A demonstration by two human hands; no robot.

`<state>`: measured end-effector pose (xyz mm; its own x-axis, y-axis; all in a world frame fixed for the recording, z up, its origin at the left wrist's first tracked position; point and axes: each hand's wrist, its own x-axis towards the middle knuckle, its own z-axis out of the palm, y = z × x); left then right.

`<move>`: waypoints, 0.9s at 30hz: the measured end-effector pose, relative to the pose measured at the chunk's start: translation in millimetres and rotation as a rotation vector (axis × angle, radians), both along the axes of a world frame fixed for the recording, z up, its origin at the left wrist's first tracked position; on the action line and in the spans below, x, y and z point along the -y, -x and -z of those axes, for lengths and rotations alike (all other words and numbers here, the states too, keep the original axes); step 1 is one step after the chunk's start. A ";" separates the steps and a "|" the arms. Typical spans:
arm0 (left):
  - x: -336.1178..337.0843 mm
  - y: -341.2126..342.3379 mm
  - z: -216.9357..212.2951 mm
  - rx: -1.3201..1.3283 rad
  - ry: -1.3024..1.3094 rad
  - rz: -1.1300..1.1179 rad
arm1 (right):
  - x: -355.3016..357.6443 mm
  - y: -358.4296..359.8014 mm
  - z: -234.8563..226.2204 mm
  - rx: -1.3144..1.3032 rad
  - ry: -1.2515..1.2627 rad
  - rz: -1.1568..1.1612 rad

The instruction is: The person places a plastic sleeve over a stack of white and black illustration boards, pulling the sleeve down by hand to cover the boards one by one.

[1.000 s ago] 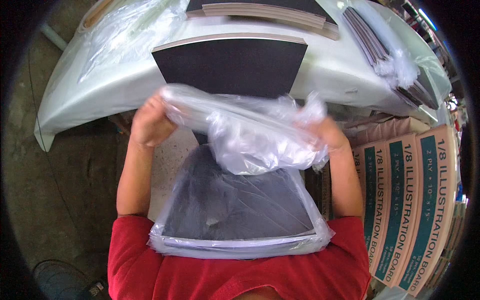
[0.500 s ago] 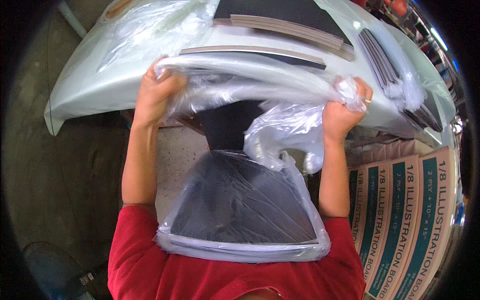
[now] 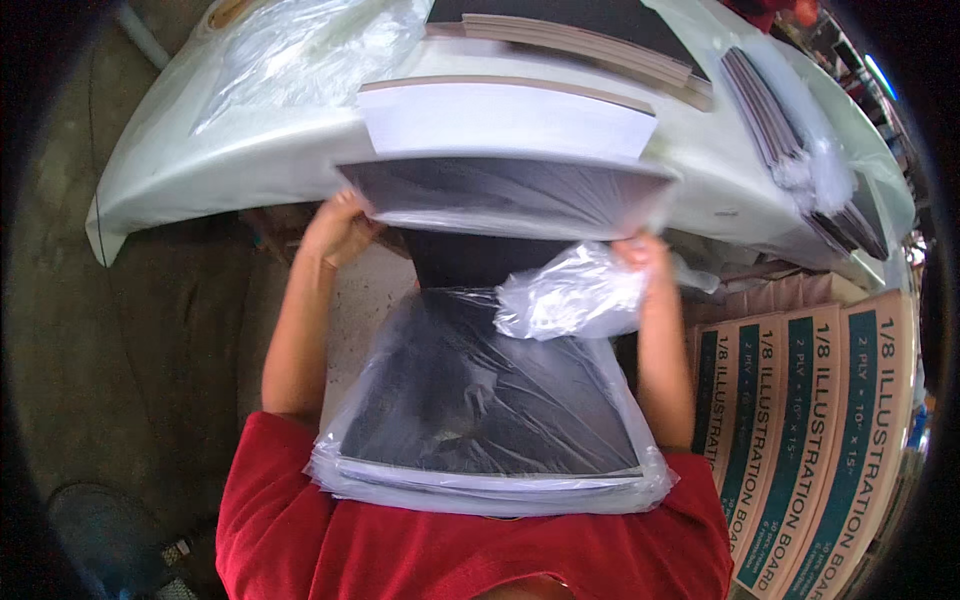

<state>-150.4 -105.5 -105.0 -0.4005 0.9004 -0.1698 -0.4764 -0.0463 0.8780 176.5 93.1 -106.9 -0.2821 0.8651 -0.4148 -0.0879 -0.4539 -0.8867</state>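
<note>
My left hand (image 3: 342, 228) is closed on the left edge of a transparent plastic bag, and my right hand (image 3: 645, 258) grips its right side. Dark board (image 3: 510, 190) shows through the film between them, blurred by motion. Loose film from the plastic bag (image 3: 575, 292) bunches below my right hand. Against my lap rests a plastic-wrapped stack of black boards (image 3: 480, 400) with pale edges. Another black surface (image 3: 460, 260) shows between that stack and the table. Just beyond my hands, a stack of boards (image 3: 505, 120) shows a white face and a grey-brown edge.
The table (image 3: 200, 205) has a pale, sagging cover. More boards (image 3: 580, 50) lie at its far side, plastic film (image 3: 310, 70) at the far left, and a partly wrapped board stack (image 3: 765, 120) at right. Brown and green cartons (image 3: 810, 430) stand to my right.
The plastic between my hands has gone from a gathered roll to a sheet spread over dark board. Both hands have moved nearer me. The boards beyond now show a white face.
</note>
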 end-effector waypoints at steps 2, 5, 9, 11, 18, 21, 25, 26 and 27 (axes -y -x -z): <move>4.9 15.7 83.4 0.196 0.098 0.022 | 0.4 -1.1 74.0 -0.105 0.103 -0.211; 35.5 -9.4 160.2 0.569 0.141 0.202 | 18.6 -16.7 124.0 -0.150 0.165 -0.464; 52.0 -32.5 174.6 0.079 0.346 0.159 | 8.5 -39.5 148.1 -0.089 0.063 -0.746; 39.7 -30.1 175.5 -0.033 0.223 0.184 | -13.9 -42.3 150.8 0.038 -0.185 -0.890; 0.0 -15.2 -52.4 -0.911 0.568 0.751 | -14.2 -31.9 -91.0 -0.143 -0.716 -0.377; -31.2 -89.2 -120.6 -0.912 0.006 0.134 | 41.0 45.7 -124.5 -0.670 -0.432 -0.579; -47.9 -131.9 -132.8 -0.890 -0.176 0.034 | 69.7 76.8 -121.4 -0.820 -0.145 -0.655; -47.2 -129.1 -128.2 -0.792 -0.090 0.094 | 72.1 79.2 -119.0 -0.815 -0.083 -0.652; -47.7 -125.0 -125.7 -0.751 -0.099 0.057 | 70.5 77.8 -115.1 -0.786 -0.084 -0.673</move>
